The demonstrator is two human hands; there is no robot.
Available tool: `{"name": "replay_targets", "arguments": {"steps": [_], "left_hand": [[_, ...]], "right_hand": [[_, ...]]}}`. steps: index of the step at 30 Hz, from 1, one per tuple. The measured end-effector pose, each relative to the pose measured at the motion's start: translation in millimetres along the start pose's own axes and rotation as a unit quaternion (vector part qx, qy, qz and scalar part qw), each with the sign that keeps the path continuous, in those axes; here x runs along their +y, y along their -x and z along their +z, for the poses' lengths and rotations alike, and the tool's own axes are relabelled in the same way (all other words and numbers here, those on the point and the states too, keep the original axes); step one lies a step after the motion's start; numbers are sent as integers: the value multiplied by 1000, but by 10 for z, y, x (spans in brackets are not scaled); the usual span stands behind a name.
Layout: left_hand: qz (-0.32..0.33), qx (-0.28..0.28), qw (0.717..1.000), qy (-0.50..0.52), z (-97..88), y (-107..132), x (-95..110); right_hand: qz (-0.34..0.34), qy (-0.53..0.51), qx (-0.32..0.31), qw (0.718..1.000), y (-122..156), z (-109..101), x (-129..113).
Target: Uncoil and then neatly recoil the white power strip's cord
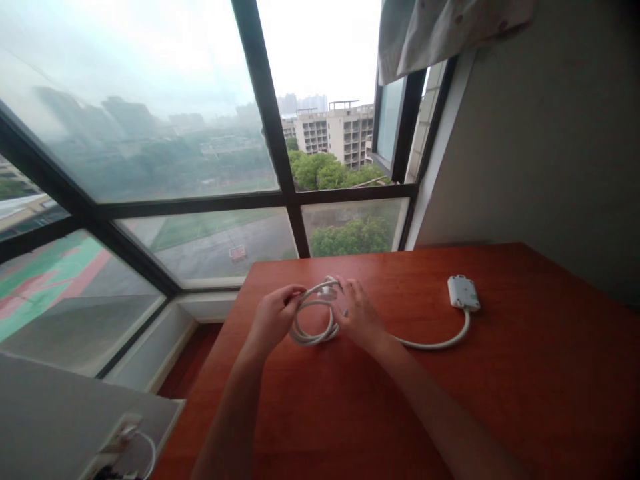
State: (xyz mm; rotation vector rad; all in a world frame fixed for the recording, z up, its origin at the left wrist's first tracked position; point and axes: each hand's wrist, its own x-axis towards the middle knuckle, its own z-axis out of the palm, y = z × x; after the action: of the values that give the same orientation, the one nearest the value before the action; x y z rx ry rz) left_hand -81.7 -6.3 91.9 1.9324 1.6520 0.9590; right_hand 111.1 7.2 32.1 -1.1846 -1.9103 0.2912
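Observation:
A white power cable (314, 341) lies in loose loops on the wooden table, between my two hands. My left hand (274, 316) pinches the upper left of the coil between thumb and fingers. On the coil's right side, my right hand (361, 316) has its fingers curled over the loops, partly hiding them. A whitish plug (327, 293) shows inside the upper part of the coil, close to the right fingertips. From under my right hand the cable runs right and bends up into a small white socket block (463, 293) resting on the table.
The reddish-brown table (525, 373) spreads under both arms. Behind it stands a dark-framed window (287, 200), with one pane open at right and a curtain (440, 33) above. A wall socket (123, 437) with a plugged-in white cord is at lower left.

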Motion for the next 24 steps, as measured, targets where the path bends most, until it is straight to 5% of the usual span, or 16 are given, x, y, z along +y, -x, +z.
{"name": "replay_targets", "arguments": {"steps": [4, 10, 14, 17, 20, 24], "left_hand": [[4, -25, 996, 87, 38, -33, -44], [15, 17, 989, 147, 218, -128, -210], [-2, 57, 985, 165, 319, -150, -341], [-3, 64, 985, 157, 337, -132, -379], [-3, 16, 979, 201, 347, -108, -382], [-31, -32, 969, 241, 411, -103, -355]], "right_hand": [[14, -59, -8, 998, -35, -14, 70], [-7, -136, -46, 990, -46, -72, 156], [-17, -61, -34, 997, -9, -192, 300], [28, 62, -9, 998, 72, -525, 582], [122, 247, 19, 961, 245, -1004, 1000], [325, 394, 23, 859, 527, -1440, 1474]]}}
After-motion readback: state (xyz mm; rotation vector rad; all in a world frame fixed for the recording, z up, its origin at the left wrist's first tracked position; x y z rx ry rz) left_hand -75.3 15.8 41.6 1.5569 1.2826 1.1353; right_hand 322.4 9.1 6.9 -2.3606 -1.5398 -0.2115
